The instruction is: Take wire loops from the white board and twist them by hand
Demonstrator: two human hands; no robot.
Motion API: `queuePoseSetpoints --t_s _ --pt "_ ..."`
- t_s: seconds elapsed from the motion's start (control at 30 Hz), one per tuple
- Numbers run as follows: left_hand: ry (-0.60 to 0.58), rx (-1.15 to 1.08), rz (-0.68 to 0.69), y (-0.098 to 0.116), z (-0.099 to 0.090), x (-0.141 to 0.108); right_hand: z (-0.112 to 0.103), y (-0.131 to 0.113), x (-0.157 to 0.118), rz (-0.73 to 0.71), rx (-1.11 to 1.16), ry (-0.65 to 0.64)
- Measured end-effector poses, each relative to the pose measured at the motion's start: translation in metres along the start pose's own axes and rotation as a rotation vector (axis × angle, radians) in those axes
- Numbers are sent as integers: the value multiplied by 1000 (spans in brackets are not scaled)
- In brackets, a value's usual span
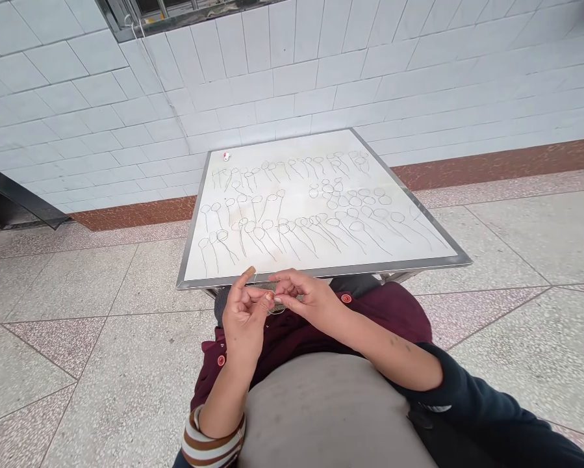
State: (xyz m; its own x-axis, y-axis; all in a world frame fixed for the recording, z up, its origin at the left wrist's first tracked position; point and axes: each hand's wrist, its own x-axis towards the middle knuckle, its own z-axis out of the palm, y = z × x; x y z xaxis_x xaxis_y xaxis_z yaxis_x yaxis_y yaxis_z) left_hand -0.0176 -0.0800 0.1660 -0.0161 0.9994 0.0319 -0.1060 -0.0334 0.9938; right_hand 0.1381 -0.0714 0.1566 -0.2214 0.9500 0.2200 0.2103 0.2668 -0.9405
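Just in front of the table's near edge, my left hand (247, 307) pinches a thin wire (277, 312) between thumb and forefinger, with another finger stretched out. My right hand (304, 296) meets it from the other side, its thumb and fingertips closed on the same wire. A small loop of this wire hangs just below the fingertips; the exact join is hidden by the fingers. Beyond my hands, several thin wire loops with long tails (267, 225) lie in rows on the white tabletop (292, 253). Other round loops (355, 198) are clustered right of the middle.
A grey metal rim (393, 264) edges the table, which stands by a white tiled wall (292, 78). A small white and red object (227, 156) sits in the far left corner. A cord (162, 81) hangs from the barred window. Speckled floor (140, 364) surrounds the table.
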Motion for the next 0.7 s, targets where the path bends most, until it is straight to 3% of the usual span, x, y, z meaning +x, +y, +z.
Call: queuePoseSetpoints --t_s 0.1,0.27,0.47,0.57,0.7 --pt "84 -92 32 -3 2 0 2 0 0 -21 -13 42" --pt "203 -318 16 -2 3 2 8 0 -1 89 157 115" --pt "295 -313 116 9 0 7 17 5 -8 113 359 187" --pt "298 -280 121 10 -1 9 16 9 -9 9 155 158" --pt "305 -255 105 8 -1 8 10 7 -8 -325 -394 165"
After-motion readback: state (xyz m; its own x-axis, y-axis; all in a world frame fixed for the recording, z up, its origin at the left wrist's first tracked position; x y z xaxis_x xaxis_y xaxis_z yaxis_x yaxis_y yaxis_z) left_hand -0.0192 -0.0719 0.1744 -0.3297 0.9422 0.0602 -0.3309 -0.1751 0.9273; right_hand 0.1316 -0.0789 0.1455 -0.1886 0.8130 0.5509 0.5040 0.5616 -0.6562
